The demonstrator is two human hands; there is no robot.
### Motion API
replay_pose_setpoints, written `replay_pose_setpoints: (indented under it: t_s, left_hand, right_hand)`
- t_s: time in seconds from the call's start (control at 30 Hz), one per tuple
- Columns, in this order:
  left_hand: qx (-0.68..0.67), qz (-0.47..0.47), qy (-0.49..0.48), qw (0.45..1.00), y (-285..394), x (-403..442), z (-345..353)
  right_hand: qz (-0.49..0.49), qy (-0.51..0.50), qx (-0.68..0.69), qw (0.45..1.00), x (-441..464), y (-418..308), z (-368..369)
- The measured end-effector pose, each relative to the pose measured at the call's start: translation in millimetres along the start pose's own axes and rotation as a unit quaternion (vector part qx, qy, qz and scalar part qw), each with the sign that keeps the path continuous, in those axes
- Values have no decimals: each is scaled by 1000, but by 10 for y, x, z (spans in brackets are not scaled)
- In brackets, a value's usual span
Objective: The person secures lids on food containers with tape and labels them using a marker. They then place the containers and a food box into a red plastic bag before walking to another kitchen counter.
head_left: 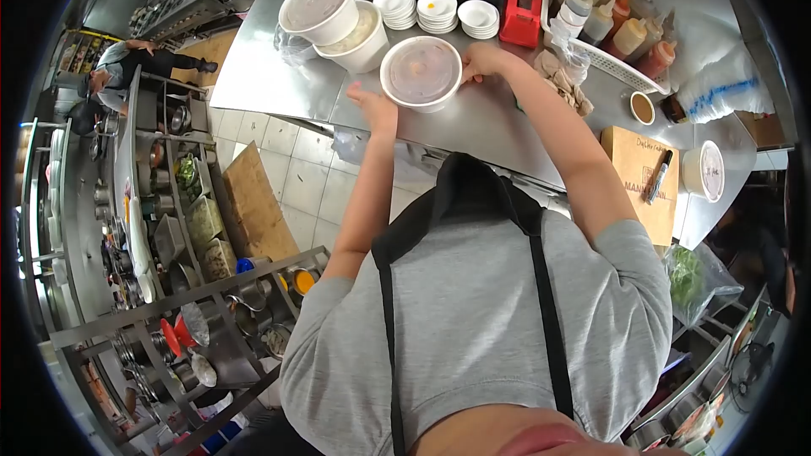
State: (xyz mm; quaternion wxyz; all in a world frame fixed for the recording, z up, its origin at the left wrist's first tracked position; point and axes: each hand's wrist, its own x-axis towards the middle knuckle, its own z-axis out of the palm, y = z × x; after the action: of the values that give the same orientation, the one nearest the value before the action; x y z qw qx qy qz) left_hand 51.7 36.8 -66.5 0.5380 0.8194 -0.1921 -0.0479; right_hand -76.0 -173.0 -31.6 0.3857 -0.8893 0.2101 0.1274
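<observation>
A round white tub with a clear lid stands on the steel counter in front of me. My left hand is at its left side, fingers apart and holding nothing. At the tub's right rim is my right hand, its fingers bent and pressed to the edge. Behind and to the left, a lidded white tub rests tilted on another white tub. Small white dishes are stacked just behind the middle tub.
A red device, a basket of sauce bottles, a crumpled cloth and a sauce cup lie to the right. Farther right are a brown bag with a marker and another tub. A person is at far left.
</observation>
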Motion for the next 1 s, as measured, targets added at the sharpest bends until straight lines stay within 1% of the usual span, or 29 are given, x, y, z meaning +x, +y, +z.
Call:
replay_pose_setpoints:
  t_s: [0.03,0.07,0.1,0.13,0.17,0.23,0.27,0.3,0.33,0.37,0.43,0.47,0.5,0.57,0.6,0.67,0.7,0.77,0.8,0.83,0.87,0.9,0.93,0.97,1.0]
  left_hand:
    - [70,24,-23,997,87,-35,-48]
    - [73,27,-24,997,91,-32,-47]
    - [106,70,-10,992,50,-15,-35]
    - [139,112,4,984,1,-5,-44]
    - [142,116,3,983,-43,40,-82]
    - [50,23,-83,995,-27,169,-175]
    - [48,29,-84,995,-1,239,-173]
    - [-76,-28,-106,991,81,249,-196]
    - [-199,-86,-126,968,151,244,-213]
    - [-197,-87,-126,968,213,200,-187]
    - [-47,-26,-182,982,447,52,-123]
    - [-94,-20,-222,970,486,33,-123]
    - [-92,-18,-222,971,526,5,-98]
    - [-102,-7,-206,973,593,-77,-51]
    - [-104,-6,-206,973,549,-69,-29]
    - [-210,-49,-209,954,459,-58,21]
    - [-213,-50,-206,954,410,-25,-1]
    - [-231,-182,-312,904,319,80,-98]
    - [-231,-179,-309,905,351,40,-137]
    - [-256,-229,-304,889,381,-19,-170]
    - [-279,-278,-300,869,423,-48,-192]
    - [-279,-276,-300,869,417,-30,-192]
    - [-296,-294,-306,856,407,-20,-187]
    - [-314,-312,-312,841,395,-17,-174]
    - [-316,-311,-312,840,355,-1,-171]
  right_hand:
    - [0,1,4,1000,-13,-34,18]
    - [10,22,-36,999,-26,-72,29]
    - [19,43,-74,996,-43,-73,56]
    - [4,56,-69,996,-80,-58,70]
    - [3,60,-65,996,-137,-31,85]
    - [49,102,87,990,-280,4,94]
    - [48,109,87,989,-305,-8,87]
    - [57,151,287,944,-321,-35,124]
    - [64,184,474,859,-330,-67,170]
    - [65,183,475,859,-318,-125,247]
    - [56,158,495,853,-340,-420,403]
    - [48,183,401,896,-460,-598,392]
    - [47,185,403,895,-462,-597,425]
    - [70,270,405,871,-479,-591,506]
    - [77,258,429,862,-579,-626,469]
    - [68,277,406,868,-536,-543,508]
    - [60,293,386,873,-556,-547,508]
    - [51,286,402,868,-625,-538,504]
    - [43,281,422,861,-654,-550,483]
    - [37,282,421,861,-631,-520,463]
    - [38,273,454,847,-603,-469,455]
    - [40,263,486,832,-624,-461,427]
    - [39,265,486,832,-646,-438,377]
    - [52,241,437,865,-672,-404,308]
    - [65,216,385,895,-710,-378,241]
